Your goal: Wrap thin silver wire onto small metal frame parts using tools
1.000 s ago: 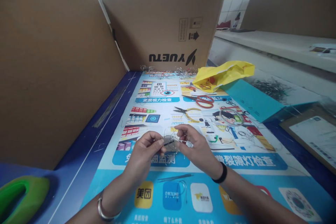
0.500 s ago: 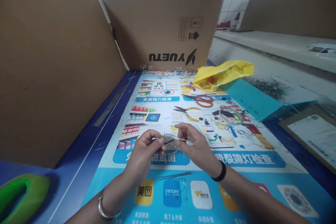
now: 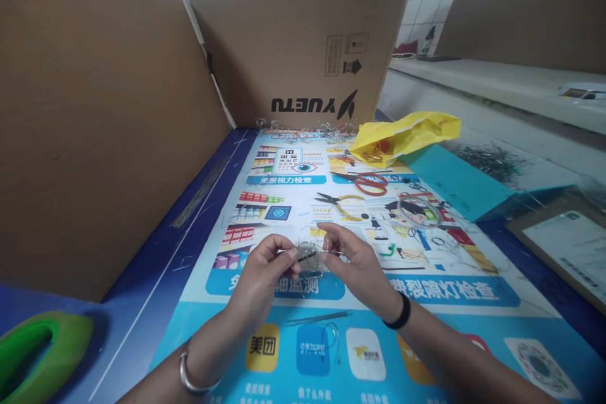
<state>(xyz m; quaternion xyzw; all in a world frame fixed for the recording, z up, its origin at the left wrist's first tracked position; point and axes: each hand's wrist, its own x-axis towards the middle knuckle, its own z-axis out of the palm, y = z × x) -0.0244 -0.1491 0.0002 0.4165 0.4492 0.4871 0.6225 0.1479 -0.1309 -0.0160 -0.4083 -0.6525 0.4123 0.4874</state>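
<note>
Between my hands is a small tangle of thin wire [image 3: 310,254], shaped in loops, with a short dark strip across it. My left hand [image 3: 272,265] is closed, thumb and forefinger pinching the tangle's left side. On the other side my right hand [image 3: 348,259] pinches a thin wire end between thumb and finger, its other fingers curled. Below them on the printed sheet lie several straight wires [image 3: 319,318] and a bent loop of wire [image 3: 335,341]. Just beyond the hands rest yellow-handled pliers [image 3: 341,204], jaws pointing left.
Red-handled scissors [image 3: 369,183] and a wire coil [image 3: 419,210] lie further back. Behind them are a yellow bag [image 3: 411,132] and a blue folder [image 3: 461,183]. Cardboard panels [image 3: 303,44] stand at the back and left. Green tape [image 3: 71,347] sits at front left.
The right hand's fingers have shifted slightly on the wire. The left hand keeps its pinch, and the whole view has moved a little.
</note>
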